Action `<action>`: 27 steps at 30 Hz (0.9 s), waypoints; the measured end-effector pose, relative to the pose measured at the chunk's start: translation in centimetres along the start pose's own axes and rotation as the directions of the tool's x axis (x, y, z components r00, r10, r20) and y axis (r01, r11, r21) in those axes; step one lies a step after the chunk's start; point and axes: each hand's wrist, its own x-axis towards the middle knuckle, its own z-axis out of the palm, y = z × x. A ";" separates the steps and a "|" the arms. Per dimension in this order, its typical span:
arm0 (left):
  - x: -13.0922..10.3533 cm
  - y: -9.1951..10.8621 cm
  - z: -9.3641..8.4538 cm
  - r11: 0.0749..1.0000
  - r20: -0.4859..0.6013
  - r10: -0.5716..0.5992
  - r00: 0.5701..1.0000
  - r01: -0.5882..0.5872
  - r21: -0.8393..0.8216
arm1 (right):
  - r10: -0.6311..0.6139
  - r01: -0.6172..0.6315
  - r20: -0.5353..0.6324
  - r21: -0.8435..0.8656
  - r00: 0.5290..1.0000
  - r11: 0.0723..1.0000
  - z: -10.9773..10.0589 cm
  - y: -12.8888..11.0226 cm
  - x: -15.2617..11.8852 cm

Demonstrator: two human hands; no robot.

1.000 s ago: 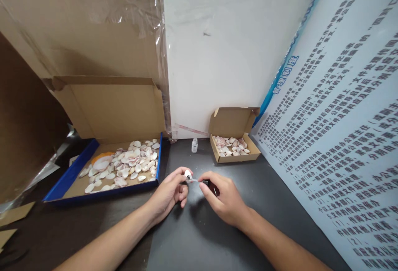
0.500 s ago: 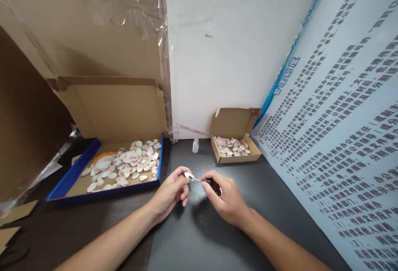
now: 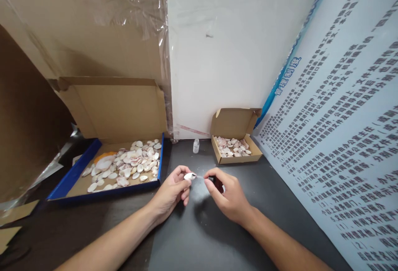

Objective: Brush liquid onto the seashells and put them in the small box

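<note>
Between the thumb and fingers of my left hand (image 3: pixel 174 186) is a small white seashell (image 3: pixel 188 176), held above the dark table. The shell has a dark patch along its right edge. My right hand (image 3: pixel 228 194) grips a tool with a thin shaft and a black handle (image 3: pixel 212 178), partly hidden by the fingers. The shaft points left at the shell's right edge; whether it touches is too blurred to tell. Behind the hands, a small white-labelled bottle (image 3: pixel 195 146) stands upright.
To the left lies an open blue-edged cardboard box (image 3: pixel 71 182) with several loose seashells. A smaller open cardboard box (image 3: pixel 245 158) with several shells stands at the back right. A white panel (image 3: pixel 236 47) rises behind, and a printed sheet (image 3: pixel 342 138) slopes along the right.
My right hand has moved slightly right, drawing the thin shaft back along the shell. The shell has tilted, showing more of its white outer face.
</note>
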 end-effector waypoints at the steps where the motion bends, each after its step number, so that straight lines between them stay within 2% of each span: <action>1: 0.0 0.0 0.0 1.000 0.000 -0.002 1.000 0.002 0.003 | -0.007 0.007 0.012 0.004 1.000 1.000 0.0 0.0 0.0; 6: 0.1 -0.1 -0.1 1.000 0.001 -0.006 1.000 0.006 -0.002 | 0.033 -0.034 -0.061 -0.009 0.998 0.999 0.0 -0.1 0.0; 10: 0.1 -0.1 -0.2 1.000 0.000 -0.014 1.000 0.014 -0.009 | 0.004 -0.004 -0.021 0.009 1.000 1.000 0.0 0.0 0.1; 14: 0.2 -0.1 -0.2 1.000 -0.010 -0.018 1.000 0.018 -0.010 | 0.043 -0.045 -0.077 -0.021 0.996 0.999 -0.1 0.2 0.2; 18: 0.3 -0.2 -0.3 1.000 -0.006 -0.019 1.000 0.019 -0.009 | 0.004 -0.003 -0.023 0.026 1.000 1.000 0.0 0.3 0.2; 23: 0.3 -0.4 -0.4 1.000 -0.002 -0.020 1.000 0.020 -0.012 | 0.016 -0.013 -0.078 0.032 0.997 0.999 0.0 0.3 0.1; 27: 0.3 -0.5 -0.5 1.000 0.002 -0.015 1.000 0.015 -0.006 | -0.050 0.051 -0.032 0.040 0.998 0.998 0.0 0.2 0.1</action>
